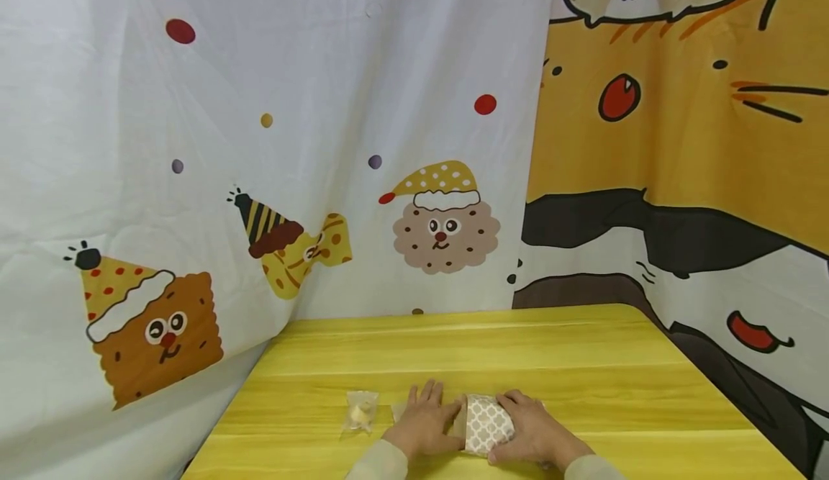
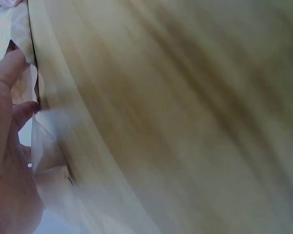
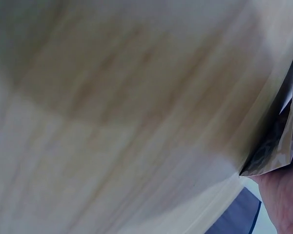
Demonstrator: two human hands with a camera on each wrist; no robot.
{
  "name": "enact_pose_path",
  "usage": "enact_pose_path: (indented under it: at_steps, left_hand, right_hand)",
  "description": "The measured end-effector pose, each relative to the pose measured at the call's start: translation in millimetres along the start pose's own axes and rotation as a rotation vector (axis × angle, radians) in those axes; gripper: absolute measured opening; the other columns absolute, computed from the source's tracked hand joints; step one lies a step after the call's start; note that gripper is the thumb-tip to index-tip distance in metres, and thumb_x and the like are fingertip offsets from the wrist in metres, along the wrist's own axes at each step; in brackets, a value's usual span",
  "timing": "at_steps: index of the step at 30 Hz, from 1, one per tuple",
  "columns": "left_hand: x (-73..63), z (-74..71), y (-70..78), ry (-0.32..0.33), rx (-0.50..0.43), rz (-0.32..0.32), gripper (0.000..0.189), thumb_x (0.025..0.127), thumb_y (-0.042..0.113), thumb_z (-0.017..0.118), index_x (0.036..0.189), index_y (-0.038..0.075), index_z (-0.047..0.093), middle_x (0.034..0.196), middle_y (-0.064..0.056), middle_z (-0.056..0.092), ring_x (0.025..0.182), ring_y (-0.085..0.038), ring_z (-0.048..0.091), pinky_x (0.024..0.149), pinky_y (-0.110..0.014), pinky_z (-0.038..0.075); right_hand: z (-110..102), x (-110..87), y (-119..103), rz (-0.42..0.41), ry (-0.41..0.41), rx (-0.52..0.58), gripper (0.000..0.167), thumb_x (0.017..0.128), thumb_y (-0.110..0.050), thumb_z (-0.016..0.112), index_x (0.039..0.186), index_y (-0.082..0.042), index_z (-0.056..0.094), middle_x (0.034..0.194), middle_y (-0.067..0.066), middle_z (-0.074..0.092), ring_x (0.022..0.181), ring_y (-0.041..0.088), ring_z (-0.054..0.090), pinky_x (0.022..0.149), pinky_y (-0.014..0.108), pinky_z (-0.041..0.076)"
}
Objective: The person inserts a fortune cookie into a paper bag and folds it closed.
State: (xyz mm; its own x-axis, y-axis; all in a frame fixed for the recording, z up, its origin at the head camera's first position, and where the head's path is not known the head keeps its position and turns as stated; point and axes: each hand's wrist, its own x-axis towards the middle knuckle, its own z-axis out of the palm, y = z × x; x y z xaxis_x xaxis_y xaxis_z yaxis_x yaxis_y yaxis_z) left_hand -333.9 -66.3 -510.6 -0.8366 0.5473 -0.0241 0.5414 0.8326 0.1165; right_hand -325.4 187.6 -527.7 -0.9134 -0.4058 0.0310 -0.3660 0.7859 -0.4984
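A small packet in white and beige lattice-patterned paper (image 1: 487, 424) lies near the table's front edge, with a plain brown strip along its left side. My left hand (image 1: 424, 422) has its thumb and index finger at that brown side, while its other fingers spread forward over the table. From the right, my right hand (image 1: 531, 429) grips the packet, thumb at the near edge and fingers at the far edge. In the right wrist view, a folded paper edge (image 3: 278, 161) stands out beside the palm. What the paper encloses is hidden.
A clear plastic bag (image 1: 360, 412) holding something pale yellow lies left of my left hand. Part of another pale piece (image 1: 398, 411) shows beside that hand's fingers. The yellow wood-grain table (image 1: 466, 347) meets a cartoon-printed curtain (image 1: 363, 250) at the back.
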Motion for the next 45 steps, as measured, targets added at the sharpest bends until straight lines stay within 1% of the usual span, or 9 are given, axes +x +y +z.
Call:
enact_pose_path:
  at_steps: [8,16,19,24,27,34,37,40,45]
  left_hand:
    - [0.5,-2.2,-2.0,-0.006,0.033,0.006,0.072,0.086,0.069,0.058,0.148,0.032,0.048,0.156,-0.016,0.033,0.146,-0.035,0.023,0.115,-0.061,0.018]
    - [-1.0,-0.4,-8.4,0.056,-0.043,0.039,0.071,0.086,0.065,0.062,0.145,0.027,0.052,0.153,-0.014,0.039,0.144,-0.036,0.029,0.114,-0.061,0.022]
    - [-4.2,-0.6,-13.5,0.072,-0.124,0.050,0.072,0.088,0.064,0.061,0.145,0.021,0.051,0.153,-0.016,0.039,0.143,-0.037,0.030,0.113,-0.063,0.021]
    - [-11.1,-2.9,-27.4,0.131,-0.278,0.054,0.069,0.093,0.054,0.061,0.145,0.011,0.049,0.150,-0.021,0.040,0.139,-0.041,0.033,0.110,-0.065,0.023]
    - [-15.4,-5.1,-36.4,0.176,-0.320,0.032,0.067,0.093,0.050,0.063,0.144,0.009,0.050,0.148,-0.022,0.043,0.135,-0.043,0.038,0.107,-0.065,0.030]
    - [-31.9,-10.1,-56.1,0.177,-0.466,-0.052,0.066,0.092,0.044,0.068,0.144,0.007,0.049,0.147,-0.024,0.043,0.130,-0.049,0.042,0.099,-0.069,0.038]
    - [-39.3,-10.2,-66.1,0.189,-0.494,-0.038,0.065,0.092,0.040,0.069,0.143,0.004,0.050,0.145,-0.026,0.044,0.127,-0.050,0.044,0.097,-0.068,0.040]
    - [-45.7,-6.9,-76.8,0.193,-0.483,-0.042,0.067,0.092,0.042,0.069,0.143,0.003,0.050,0.144,-0.025,0.045,0.126,-0.048,0.046,0.097,-0.065,0.042]
    - [-53.7,-2.5,-88.0,0.195,-0.476,-0.066,0.071,0.090,0.044,0.071,0.143,0.003,0.050,0.142,-0.023,0.048,0.126,-0.046,0.047,0.099,-0.064,0.041]
  right_hand:
    - [-2.3,-1.2,-2.0,-0.002,0.000,-0.002,0.107,0.069,-0.064,0.081,0.143,0.005,0.046,0.137,0.019,0.048,0.122,0.048,0.047,0.095,0.067,0.040]
    - [-2.2,-0.7,-2.1,0.009,-0.008,-0.002,0.106,0.070,-0.063,0.081,0.144,0.003,0.045,0.138,0.019,0.047,0.122,0.048,0.046,0.095,0.066,0.042]
    - [-1.7,-0.3,-0.9,0.019,-0.012,-0.003,0.107,0.069,-0.065,0.080,0.144,0.003,0.045,0.139,0.018,0.046,0.123,0.047,0.046,0.095,0.066,0.041]
    - [-1.5,-0.1,0.3,0.008,-0.009,0.000,0.108,0.069,-0.065,0.080,0.144,0.004,0.045,0.139,0.019,0.047,0.123,0.048,0.046,0.095,0.067,0.040]
    - [-1.2,-0.4,0.9,-0.004,-0.005,-0.001,0.109,0.070,-0.065,0.080,0.144,0.005,0.044,0.139,0.020,0.047,0.123,0.048,0.046,0.096,0.068,0.039]
    - [-0.7,-1.5,1.0,-0.016,0.000,0.000,0.109,0.070,-0.064,0.081,0.145,0.006,0.043,0.138,0.020,0.047,0.123,0.048,0.046,0.098,0.069,0.037]
    - [-0.7,-1.4,1.0,-0.010,-0.002,0.012,0.107,0.070,-0.062,0.082,0.145,0.006,0.043,0.139,0.020,0.047,0.124,0.049,0.045,0.097,0.069,0.037]
    - [-1.0,-1.0,0.6,-0.004,-0.003,0.019,0.106,0.070,-0.060,0.083,0.145,0.005,0.044,0.139,0.020,0.046,0.123,0.050,0.044,0.096,0.069,0.038]
    - [-1.4,-2.0,0.4,0.001,-0.002,0.018,0.107,0.070,-0.062,0.082,0.144,0.005,0.044,0.140,0.019,0.046,0.123,0.049,0.044,0.096,0.067,0.039]
